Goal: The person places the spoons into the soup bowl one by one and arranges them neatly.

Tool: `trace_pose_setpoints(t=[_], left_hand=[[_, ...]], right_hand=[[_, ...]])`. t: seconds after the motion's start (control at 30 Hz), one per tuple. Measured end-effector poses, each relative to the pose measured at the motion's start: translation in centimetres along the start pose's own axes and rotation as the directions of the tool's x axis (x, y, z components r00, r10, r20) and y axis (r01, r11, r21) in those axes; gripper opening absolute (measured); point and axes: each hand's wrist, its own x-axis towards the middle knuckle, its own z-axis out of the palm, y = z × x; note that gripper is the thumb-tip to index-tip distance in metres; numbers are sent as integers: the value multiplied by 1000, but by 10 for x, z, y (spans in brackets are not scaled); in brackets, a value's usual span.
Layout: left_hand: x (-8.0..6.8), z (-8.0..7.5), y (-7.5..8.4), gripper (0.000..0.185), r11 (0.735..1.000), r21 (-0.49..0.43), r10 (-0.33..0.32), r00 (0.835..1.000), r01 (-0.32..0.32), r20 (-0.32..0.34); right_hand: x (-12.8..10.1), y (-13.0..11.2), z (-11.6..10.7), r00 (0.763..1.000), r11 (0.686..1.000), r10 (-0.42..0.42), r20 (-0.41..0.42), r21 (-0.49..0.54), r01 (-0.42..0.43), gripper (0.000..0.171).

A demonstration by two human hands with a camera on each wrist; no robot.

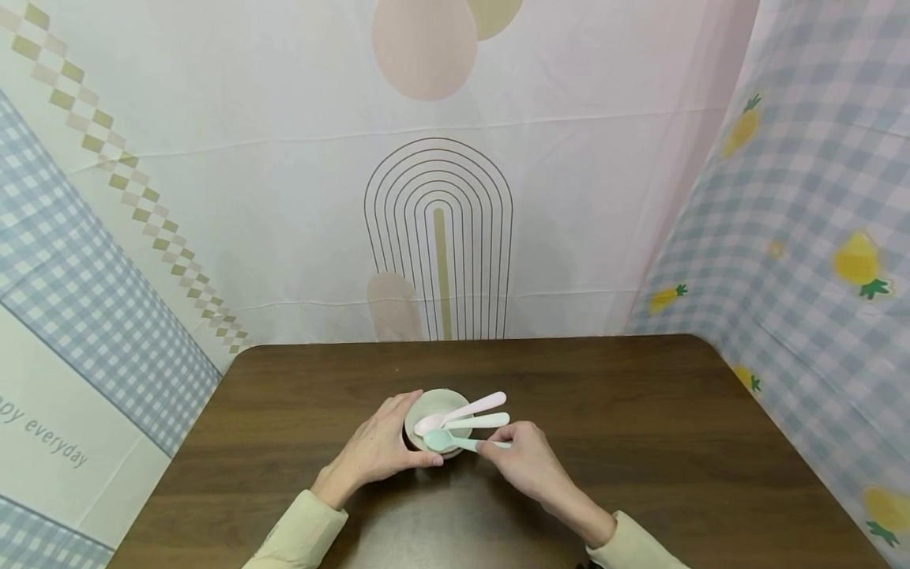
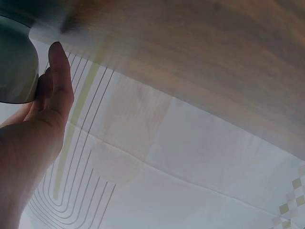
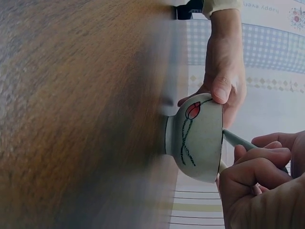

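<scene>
Left hand cups the fragile ceramic bowl at nine o'clock; right hand pinches the light, stiff green spoon by its handle.

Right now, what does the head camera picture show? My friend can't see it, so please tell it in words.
Two hands meet at a small pale bowl on a dark wooden table. The left hand holds the bowl's side, while the right hand pinches the handle of a mint green spoon resting in it. A pink spoon and a white spoon lie in the bowl too.
</scene>
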Motion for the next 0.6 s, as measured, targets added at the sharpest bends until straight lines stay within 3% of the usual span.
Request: trace_pose_setpoints(t=[0.6], left_hand=[[-1, 0, 1, 113, 1000, -3, -3, 1000, 3, 0]], right_hand=[[1, 1, -3, 1000, 1000, 15, -14, -9, -15, 23]])
